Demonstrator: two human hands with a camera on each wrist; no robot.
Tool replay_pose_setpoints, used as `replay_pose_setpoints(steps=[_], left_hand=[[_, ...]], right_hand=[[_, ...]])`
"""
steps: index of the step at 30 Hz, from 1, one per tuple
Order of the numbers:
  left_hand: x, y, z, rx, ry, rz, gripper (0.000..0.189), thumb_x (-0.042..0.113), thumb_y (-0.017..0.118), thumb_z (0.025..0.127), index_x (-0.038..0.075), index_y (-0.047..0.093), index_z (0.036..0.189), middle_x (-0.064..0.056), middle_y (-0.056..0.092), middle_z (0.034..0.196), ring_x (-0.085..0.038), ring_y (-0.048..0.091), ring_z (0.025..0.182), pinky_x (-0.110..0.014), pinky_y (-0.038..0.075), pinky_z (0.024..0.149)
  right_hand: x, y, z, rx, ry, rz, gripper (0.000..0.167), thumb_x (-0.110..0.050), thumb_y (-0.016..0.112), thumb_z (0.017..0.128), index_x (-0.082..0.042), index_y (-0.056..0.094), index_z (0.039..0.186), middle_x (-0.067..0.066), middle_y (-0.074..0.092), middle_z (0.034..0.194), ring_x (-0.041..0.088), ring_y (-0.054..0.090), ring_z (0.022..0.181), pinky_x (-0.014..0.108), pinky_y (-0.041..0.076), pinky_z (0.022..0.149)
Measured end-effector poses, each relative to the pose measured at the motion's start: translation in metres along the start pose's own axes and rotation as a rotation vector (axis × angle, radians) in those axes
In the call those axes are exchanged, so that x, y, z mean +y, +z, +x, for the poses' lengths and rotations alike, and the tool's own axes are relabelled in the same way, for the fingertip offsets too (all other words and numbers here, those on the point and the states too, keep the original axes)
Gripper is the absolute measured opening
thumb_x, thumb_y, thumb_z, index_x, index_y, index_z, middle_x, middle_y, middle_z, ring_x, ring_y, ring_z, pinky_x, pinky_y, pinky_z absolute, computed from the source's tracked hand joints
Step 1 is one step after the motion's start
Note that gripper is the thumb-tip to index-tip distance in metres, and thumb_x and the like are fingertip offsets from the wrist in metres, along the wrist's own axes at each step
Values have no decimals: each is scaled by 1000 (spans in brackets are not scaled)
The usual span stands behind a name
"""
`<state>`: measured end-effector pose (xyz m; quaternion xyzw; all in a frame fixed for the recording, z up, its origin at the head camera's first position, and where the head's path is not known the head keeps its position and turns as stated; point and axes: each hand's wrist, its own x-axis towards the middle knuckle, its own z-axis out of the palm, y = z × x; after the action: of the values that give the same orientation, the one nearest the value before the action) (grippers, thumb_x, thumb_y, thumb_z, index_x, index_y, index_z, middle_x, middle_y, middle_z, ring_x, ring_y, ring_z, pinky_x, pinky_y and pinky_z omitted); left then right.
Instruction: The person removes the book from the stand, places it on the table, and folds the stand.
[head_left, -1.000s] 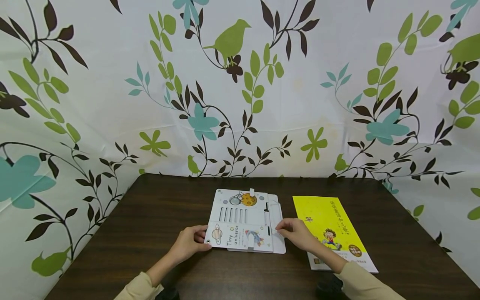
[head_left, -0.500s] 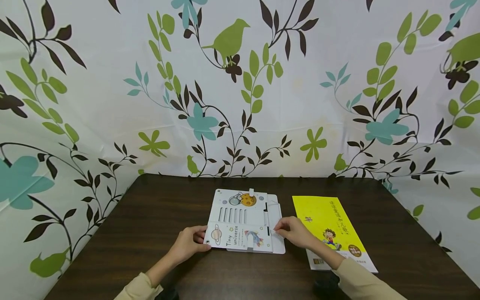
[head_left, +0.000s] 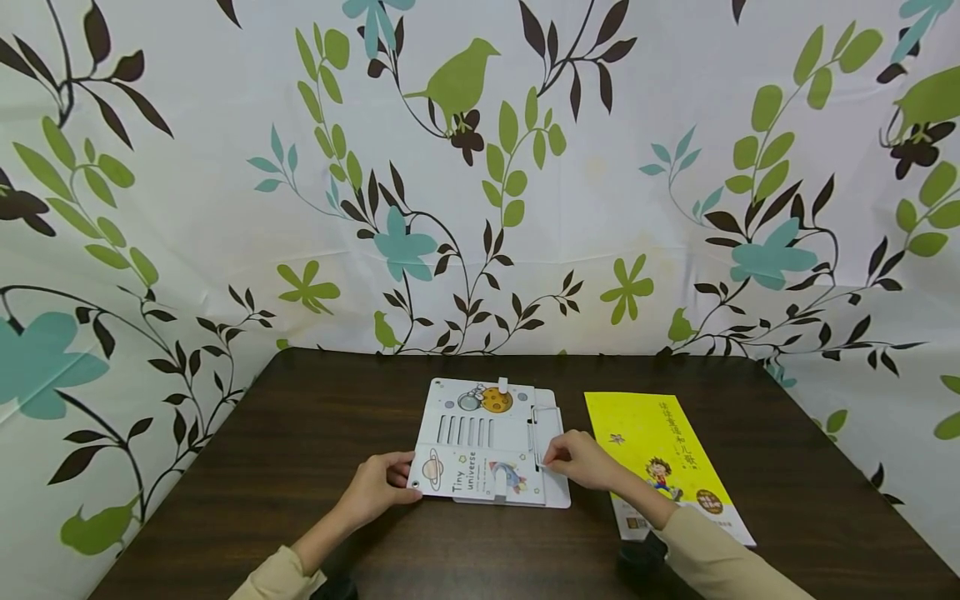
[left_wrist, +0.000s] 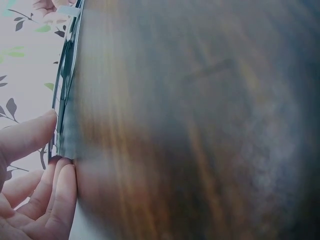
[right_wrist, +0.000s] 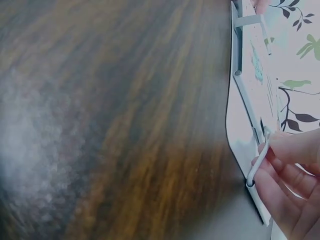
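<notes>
A white folding book stand (head_left: 480, 435) printed with "Tiny universe", a planet and an astronaut lies on the dark table. My left hand (head_left: 377, 483) grips its near left corner; in the left wrist view the thumb (left_wrist: 30, 137) is on one face and the fingers (left_wrist: 62, 200) are beneath the edge. At the stand's right side, my right hand (head_left: 585, 461) pinches a thin white wire bracket (right_wrist: 258, 161) between thumb and fingers. That wire is hinged to the stand's white back panel (right_wrist: 239, 125). A clip (head_left: 501, 483) sits on the front edge.
A yellow children's book (head_left: 637, 425) lies right of the stand, partly under my right forearm. The brown wooden table (head_left: 315, 417) ends at a patterned leaf-and-bird cloth (head_left: 480, 292) behind.
My right hand has moved slightly left and away from me, swinging the wire bracket toward the slots in the stand's right edge. The left hand and the stand stay put.
</notes>
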<state>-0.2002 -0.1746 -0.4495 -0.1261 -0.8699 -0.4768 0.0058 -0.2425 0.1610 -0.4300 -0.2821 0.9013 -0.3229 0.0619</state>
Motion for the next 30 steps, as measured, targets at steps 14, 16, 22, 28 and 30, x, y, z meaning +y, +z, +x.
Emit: replay_pose_setpoints(steps=[14, 16, 22, 28, 30], left_hand=[[2, 0, -1, -2, -12, -2, 56, 2, 80, 62, -13, 57, 111, -8, 61, 81, -15, 58, 70, -20, 48, 59], [2, 0, -1, -4, -10, -2, 57, 2, 80, 62, -13, 57, 111, -8, 61, 81, -16, 58, 71, -20, 48, 59], [1, 0, -1, -3, -5, 5, 57, 2, 80, 62, -13, 57, 111, -7, 62, 81, -15, 58, 70, -20, 48, 59], [0, 0, 0, -2, -3, 6, 56, 2, 80, 62, -13, 57, 111, -7, 62, 81, -15, 59, 70, -20, 48, 58], [0, 0, 0, 1, -5, 5, 56, 2, 80, 62, -13, 57, 111, -7, 62, 81, -15, 59, 70, -20, 48, 58]], right_hand=[[-14, 3, 3, 34, -33, 3, 11, -2, 64, 81, -1, 67, 91, 3, 64, 81, 11, 53, 71, 22, 48, 65], [-22, 8, 4, 50, -64, 31, 16, -4, 64, 81, 1, 66, 97, 5, 64, 85, 13, 54, 75, 26, 50, 68], [-38, 28, 5, -5, -127, 79, 34, -21, 71, 77, 0, 63, 104, 4, 62, 94, 17, 55, 84, 30, 50, 78], [-39, 40, 8, 43, -153, -58, 31, -30, 74, 73, -10, 66, 95, -5, 60, 90, 10, 50, 78, 22, 42, 72], [-40, 41, 9, 52, -148, -69, 29, -29, 75, 72, -11, 67, 93, -6, 60, 89, 9, 49, 77, 21, 41, 71]])
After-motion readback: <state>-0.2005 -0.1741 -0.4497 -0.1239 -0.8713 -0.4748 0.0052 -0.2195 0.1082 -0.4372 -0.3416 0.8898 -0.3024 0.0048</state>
